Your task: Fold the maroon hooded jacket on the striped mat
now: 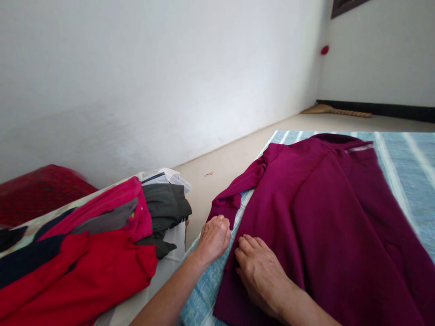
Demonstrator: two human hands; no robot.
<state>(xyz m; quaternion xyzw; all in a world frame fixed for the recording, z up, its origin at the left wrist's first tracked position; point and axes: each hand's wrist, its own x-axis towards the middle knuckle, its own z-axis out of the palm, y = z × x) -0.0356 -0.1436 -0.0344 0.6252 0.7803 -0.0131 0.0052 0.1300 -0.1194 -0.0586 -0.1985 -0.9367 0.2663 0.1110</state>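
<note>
A magenta-purple long-sleeved top lies spread over a blue-and-white striped cloth. My left hand is closed on the cuff end of its left-side sleeve, which bends out from the shoulder along the cloth's edge. Just to the right, my right hand rests on the top's body near its side edge, fingers stretched and close together, the thumb mostly hidden. The neck end points away from me, with a pale strip showing near it. Below, the hem runs out of view.
To the left is a heap of clothes, with a red garment, a pink one and a dark grey-green one. A dark red patterned bundle sits behind. A broom lies by the far wall. A white wall borders the floor.
</note>
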